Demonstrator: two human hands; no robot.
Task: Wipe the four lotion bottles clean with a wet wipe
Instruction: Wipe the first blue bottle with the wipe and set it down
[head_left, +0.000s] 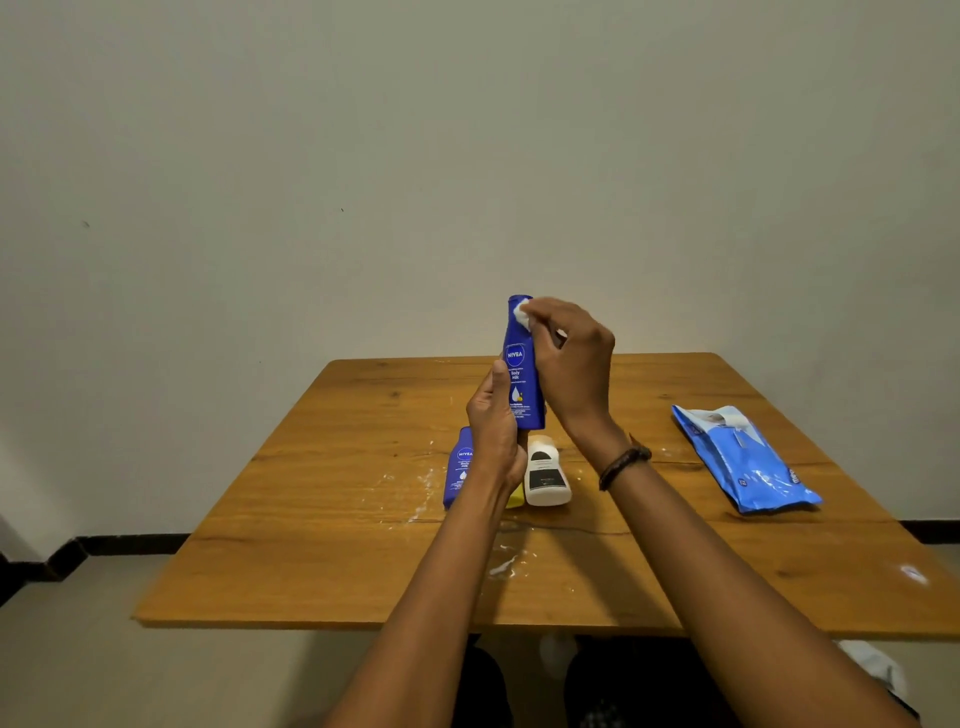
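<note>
Over a white-smeared brown wooden table (332, 545) set against a bare pale wall (311, 156), the left hand (493, 431) grips a tall blue plastic lotion bottle (523, 374) upright. The right hand (569, 358) pinches a crumpled white wet wipe (522, 314) against its cap. A glossy blue wipes pack (743, 460) lies at right.

Looking like a plain room in a home: sitting at a smeared wooden table (322, 545) facing a bare cream wall (363, 156), with dark skirting (130, 544) edging a pale floor (67, 649) and a blue pack of wet wipes (743, 462) lying out.
</note>
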